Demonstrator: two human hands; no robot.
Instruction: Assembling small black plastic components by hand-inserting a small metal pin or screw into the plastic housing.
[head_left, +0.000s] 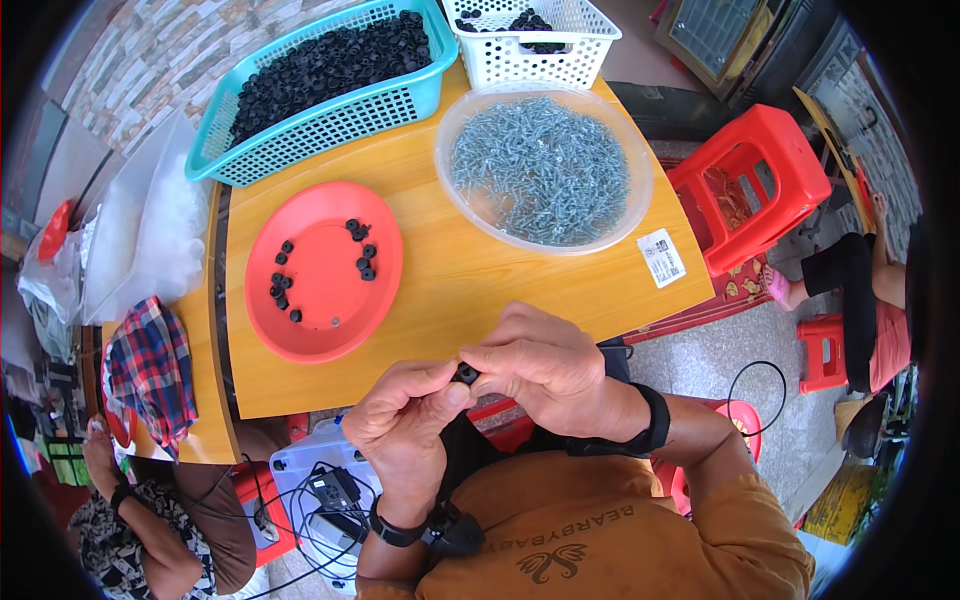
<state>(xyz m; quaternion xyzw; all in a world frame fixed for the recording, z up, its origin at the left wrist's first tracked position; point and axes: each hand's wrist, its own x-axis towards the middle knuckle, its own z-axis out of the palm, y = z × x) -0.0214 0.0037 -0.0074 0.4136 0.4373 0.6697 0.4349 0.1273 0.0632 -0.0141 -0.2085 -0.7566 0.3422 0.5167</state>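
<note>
A: While your left hand and right hand met just off the near edge of the table, you had a black part between your fingertips. What did it look like there?

B: It was small, dark and rounded, and your fingers covered most of it. You pinched it from both sides, thumb and forefinger of each hand closed on it, with the other fingers curled in.

A: Yes, and similar black pieces lay in loose groups on your red plate.

B: Was there any writing around you?

A: A white label with printed marks was on the tabletop near its right edge, and your orange-brown shirt carried lettering above a dark emblem, upside down in this view.

B: Your table was yellow-brown and wood-grained. On its far side you had a turquoise basket heaped with black pieces, a white basket with some more, and a clear bowl full of silvery screws.

A: To your right stood a red stool on a patterned red mat, with grey floor nearer you. Off to your left, beside a plaid cloth, sat another person, and past the baskets rose a wall of pale, brick-like blocks.
</note>
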